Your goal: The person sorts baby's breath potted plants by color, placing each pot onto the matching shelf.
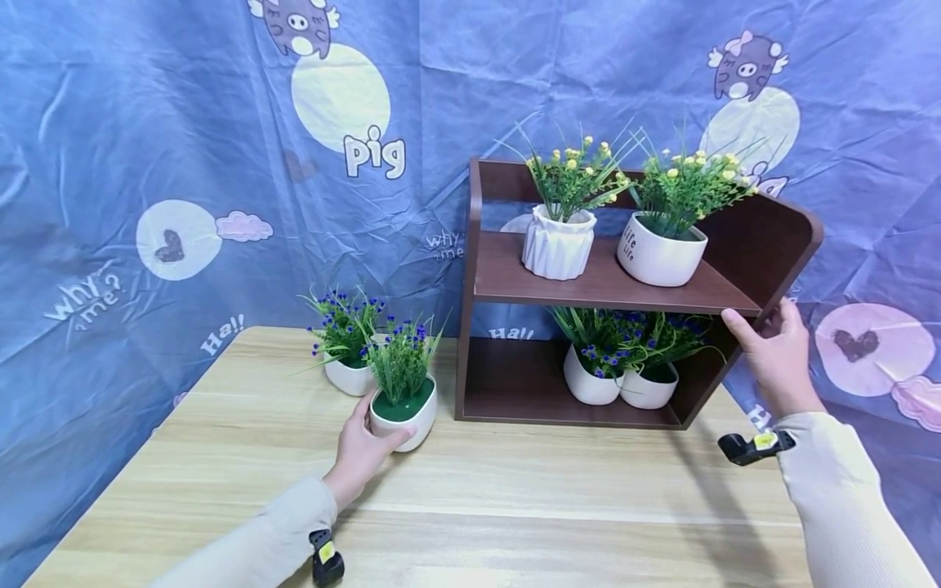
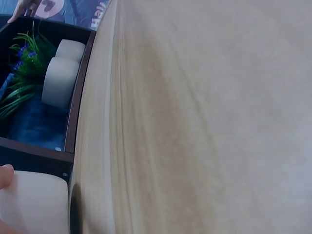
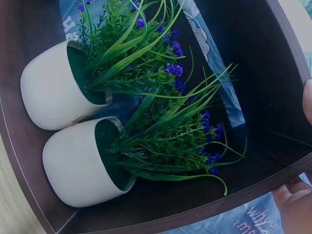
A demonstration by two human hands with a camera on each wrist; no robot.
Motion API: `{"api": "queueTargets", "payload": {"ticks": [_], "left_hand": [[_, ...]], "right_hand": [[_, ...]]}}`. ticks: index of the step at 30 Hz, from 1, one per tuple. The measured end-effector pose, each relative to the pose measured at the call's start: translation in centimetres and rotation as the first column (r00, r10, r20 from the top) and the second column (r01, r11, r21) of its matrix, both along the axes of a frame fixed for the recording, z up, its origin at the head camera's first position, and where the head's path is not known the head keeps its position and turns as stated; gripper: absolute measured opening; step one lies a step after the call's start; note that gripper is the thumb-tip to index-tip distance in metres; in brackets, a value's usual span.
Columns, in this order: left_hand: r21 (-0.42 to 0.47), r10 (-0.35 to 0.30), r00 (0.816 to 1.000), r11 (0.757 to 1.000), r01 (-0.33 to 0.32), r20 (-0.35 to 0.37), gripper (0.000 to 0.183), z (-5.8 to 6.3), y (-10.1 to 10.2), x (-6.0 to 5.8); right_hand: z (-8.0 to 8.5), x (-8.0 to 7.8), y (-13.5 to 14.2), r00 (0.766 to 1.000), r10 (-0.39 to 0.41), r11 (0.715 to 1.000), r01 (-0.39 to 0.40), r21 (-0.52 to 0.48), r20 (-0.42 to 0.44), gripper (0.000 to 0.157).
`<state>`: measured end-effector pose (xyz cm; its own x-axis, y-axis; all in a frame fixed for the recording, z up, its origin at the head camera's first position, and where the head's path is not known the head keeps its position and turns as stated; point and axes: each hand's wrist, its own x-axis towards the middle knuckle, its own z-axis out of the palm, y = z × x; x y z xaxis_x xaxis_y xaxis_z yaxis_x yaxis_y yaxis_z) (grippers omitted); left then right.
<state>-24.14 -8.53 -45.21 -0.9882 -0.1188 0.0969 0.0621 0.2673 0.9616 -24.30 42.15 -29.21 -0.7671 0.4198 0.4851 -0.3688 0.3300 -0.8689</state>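
My left hand (image 1: 362, 452) grips a white pot (image 1: 422, 420) of artificial grass and blue flowers, thumb on its near side. The same pot (image 2: 34, 202) shows in the left wrist view beside the shelf's side panel; whether it touches the table I cannot tell. A dark brown two-tier shelf (image 1: 573, 422) stands to its right. My right hand (image 1: 782, 359) holds the shelf's right side panel, thumb at the front and fingers partly hidden behind it. On the lower tier sit two white pots (image 3: 73, 170) with blue-flowered plants, close together.
On the upper tier stand a pleated white pot (image 1: 557, 245) and a rounded white pot (image 1: 665, 253) with lettering, both with yellow flowers. Another blue-flowered pot (image 1: 345, 376) stands on the wooden table (image 1: 220, 425) behind the held one. A patterned blue cloth (image 1: 220, 122) hangs behind.
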Motion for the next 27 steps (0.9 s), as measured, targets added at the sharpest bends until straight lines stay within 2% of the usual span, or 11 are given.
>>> {"api": "queueTargets", "payload": {"ticks": [8, 16, 22, 27], "left_hand": [[0.054, -0.037, 0.999, 0.998, 0.038, -0.023, 0.087, 0.2, -0.3, 1.3], [0.066, -0.077, 0.997, 0.995, 0.076, 0.023, 0.09, 0.5, -0.5, 2.4], [0.121, -0.129, 0.992, 0.984, 0.129, -0.01, 0.088, 0.4, -0.3, 3.3], [0.134, -0.176, 0.984, 0.975, 0.18, -0.039, 0.089, 0.4, 0.0, 4.0]], "right_hand": [[0.1, 0.1, -0.1, 1.0, -0.001, 1.0, 0.001, -0.004, 0.01, 0.051], [0.2, 0.0, -0.1, 1.0, 0.006, 1.0, -0.006, -0.015, 0.006, 0.051], [0.2, 0.0, -0.2, 1.0, 0.021, 1.0, -0.021, -0.019, 0.013, 0.052], [-0.1, -0.1, 0.2, 1.0, 0.02, 1.0, -0.02, -0.011, -0.004, 0.052]]}}
